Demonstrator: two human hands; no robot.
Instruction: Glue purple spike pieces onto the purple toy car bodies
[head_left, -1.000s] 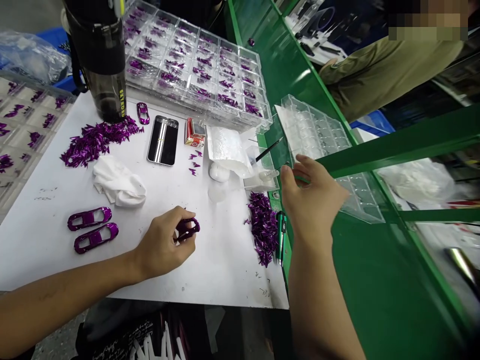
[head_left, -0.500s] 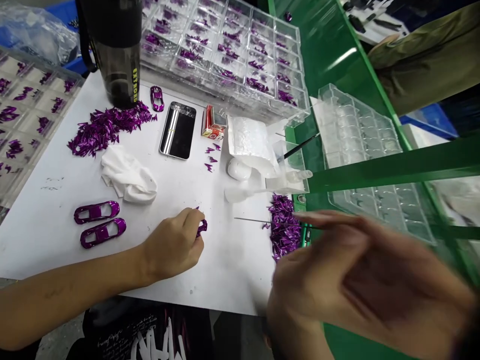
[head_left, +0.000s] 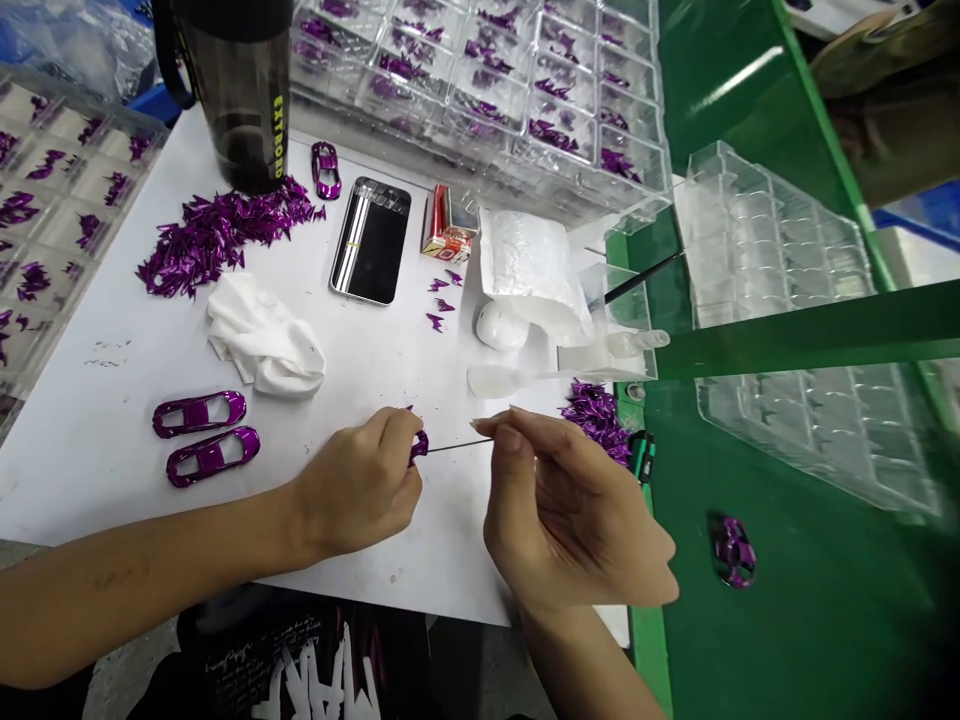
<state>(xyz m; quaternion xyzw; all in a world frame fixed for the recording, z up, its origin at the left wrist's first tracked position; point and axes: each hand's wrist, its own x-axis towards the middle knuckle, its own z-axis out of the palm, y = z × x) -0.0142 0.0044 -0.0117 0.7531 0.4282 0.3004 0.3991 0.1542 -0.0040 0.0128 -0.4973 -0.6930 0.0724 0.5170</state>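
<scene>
My left hand [head_left: 360, 488] is closed around a small purple toy car body [head_left: 421, 447], most of it hidden by the fingers. Between thumb and forefinger, my right hand [head_left: 577, 510] pinches a thin dark rod [head_left: 459, 445]. The rod's tip reaches the car body's right end; whether it touches cannot be made out. Left of my left hand lie two purple car bodies, one [head_left: 199, 412] behind the other [head_left: 214, 456]. A heap of tiny pointed purple parts [head_left: 596, 420] is partly hidden behind my right hand. Several similar loose parts [head_left: 440, 304] lie farther back.
Behind are a dark bottle [head_left: 251, 120], a larger heap of purple parts [head_left: 225, 235], a phone [head_left: 371, 240], a white cloth [head_left: 266, 340], a white packet [head_left: 529, 260] and a compartment box [head_left: 480, 150]. Another purple car [head_left: 735, 552] lies on the green surface [head_left: 810, 620] at right.
My right hand has moved left from the right-hand heap, bringing the rod's tip to the car body. My left hand keeps its grip. The view has shifted slightly.
</scene>
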